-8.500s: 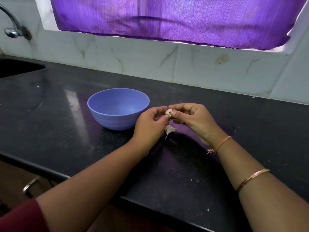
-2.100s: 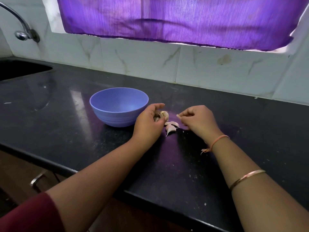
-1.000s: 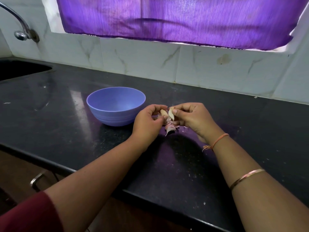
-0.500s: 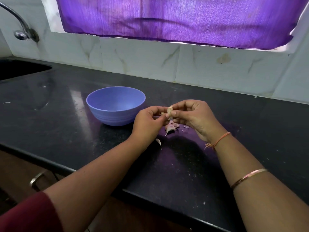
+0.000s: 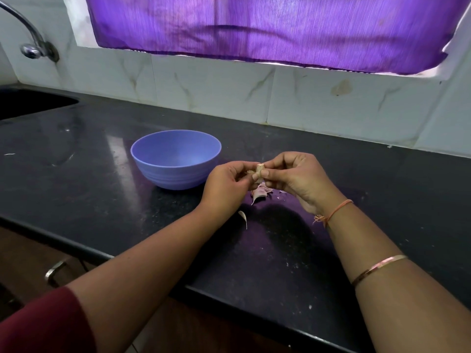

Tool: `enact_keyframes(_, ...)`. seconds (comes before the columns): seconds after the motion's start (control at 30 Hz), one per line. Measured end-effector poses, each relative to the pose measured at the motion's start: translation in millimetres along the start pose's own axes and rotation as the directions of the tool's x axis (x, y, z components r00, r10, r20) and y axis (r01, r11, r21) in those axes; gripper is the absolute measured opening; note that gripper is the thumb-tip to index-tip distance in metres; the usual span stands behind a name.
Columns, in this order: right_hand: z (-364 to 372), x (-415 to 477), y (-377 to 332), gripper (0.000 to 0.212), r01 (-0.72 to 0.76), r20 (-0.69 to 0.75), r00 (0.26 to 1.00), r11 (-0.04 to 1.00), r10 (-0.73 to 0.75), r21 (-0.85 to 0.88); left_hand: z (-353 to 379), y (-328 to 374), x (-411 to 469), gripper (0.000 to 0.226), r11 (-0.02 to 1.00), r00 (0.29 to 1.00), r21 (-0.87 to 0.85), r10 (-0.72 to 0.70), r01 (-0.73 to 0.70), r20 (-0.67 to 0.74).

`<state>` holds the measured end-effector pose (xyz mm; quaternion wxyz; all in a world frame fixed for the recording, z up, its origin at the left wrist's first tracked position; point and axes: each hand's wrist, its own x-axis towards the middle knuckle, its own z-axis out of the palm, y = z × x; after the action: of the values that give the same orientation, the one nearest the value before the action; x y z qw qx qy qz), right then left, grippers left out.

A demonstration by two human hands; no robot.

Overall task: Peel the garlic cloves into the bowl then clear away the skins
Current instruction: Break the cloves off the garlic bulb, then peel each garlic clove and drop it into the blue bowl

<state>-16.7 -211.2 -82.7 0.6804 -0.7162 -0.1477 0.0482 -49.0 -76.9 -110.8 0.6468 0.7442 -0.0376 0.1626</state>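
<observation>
A pale garlic clove (image 5: pixel 258 171) is pinched between the fingertips of my left hand (image 5: pixel 225 186) and my right hand (image 5: pixel 295 178), a little above the black counter (image 5: pixel 102 200). Directly under the hands lies a small heap of pinkish skins and garlic (image 5: pixel 260 193). One curved strip of skin (image 5: pixel 243 217) lies alone nearer to me. The blue plastic bowl (image 5: pixel 175 159) stands just left of my left hand; I see nothing inside it.
A sink (image 5: pixel 30 103) is set into the counter at the far left, with a metal tap (image 5: pixel 30 44) above it. A tiled wall and a purple curtain (image 5: pixel 267 29) close the back. The counter's front edge (image 5: pixel 229 299) runs under my forearms, a drawer handle (image 5: pixel 54 270) below it.
My hands set the clove down on the heap, took it up again and stripped it. A curved strip of skin dropped onto the counter nearer to me. The bowl has stayed put.
</observation>
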Motion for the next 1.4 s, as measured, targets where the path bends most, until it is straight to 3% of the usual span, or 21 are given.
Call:
enact_keyframes(0.37,1.2,0.1,-0.2,0.011,0.009,0.023,1.000,1.000,-0.009,0.005,-1.4,-0.3,0.2,0.016,0.999,1.000,-0.052,-0.014,0.014,-0.009)
enact_keyframes(0.57,1.1,2.1,1.3,0.013,0.019,-0.034,0.999,0.999,-0.020,-0.038,-2.3,1.4,-1.3,0.014,0.998,1.000,-0.058,-0.025,0.024,-0.014)
enact_keyframes(0.8,5.7,2.5,1.7,0.009,0.006,-0.061,0.998,1.000,-0.006,-0.006,-2.3,-0.1,2.0,0.005,0.999,0.994,0.037,-0.030,0.034,-0.109)
enact_keyframes(0.97,-2.9,7.6,3.3,0.005,-0.051,-0.195,0.980,0.998,0.046,-0.021,-1.8,-4.5,3.1,0.007,0.987,0.987,0.157,-0.003,0.029,-0.160)
enact_keyframes(1.07,-11.5,12.8,10.3,0.001,-0.064,-0.270,0.963,0.960,-0.012,-0.271,-2.5,-5.5,2.9,0.011,0.952,0.986,0.304,0.028,0.023,-0.163)
enact_keyframes(1.17,-14.3,15.8,17.2,0.008,-0.046,-0.221,0.972,0.851,-0.084,-0.524,-1.8,-5.9,1.9,0.015,0.932,0.990,0.362,0.024,0.030,-0.142)
enact_keyframes(1.3,-10.8,13.2,16.4,0.013,-0.021,-0.156,0.982,0.772,-0.101,-0.636,-2.2,-7.0,4.2,0.029,0.950,0.990,0.311,0.007,0.037,-0.138)
enact_keyframes(1.4,-7.1,11.1,11.3,0.013,0.063,-0.165,0.967,0.813,-0.193,-0.579,-2.6,-5.0,3.8,0.029,0.978,0.993,0.205,-0.019,0.043,-0.118)
